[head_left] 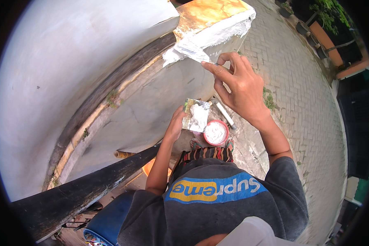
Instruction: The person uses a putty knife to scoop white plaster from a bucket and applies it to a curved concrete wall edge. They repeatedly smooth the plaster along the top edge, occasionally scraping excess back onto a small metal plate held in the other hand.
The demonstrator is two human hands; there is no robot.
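My right hand (240,84) is raised at the ledge's corner, its thumb and forefinger pinched on a putty knife (196,53). The blade is smeared white and lies against the wall's edge, where a band of fresh white putty (225,33) runs along the side. Most of the knife's handle is hidden by my fingers. Lower down, my left hand (175,124) grips a flat rectangular board (188,123) by its left side. A thick lump of white putty (198,116) sits on that board. Below it, a red bucket (216,132) of white paste stands near my feet.
A white tube (224,115) lies beside the bucket. At lower left a thick black pipe (90,188) slants across, above a blue container (108,217). The curved white wall (82,61) rises on the left; brick paving (303,110) stretches right, with potted plants (305,28) beyond.
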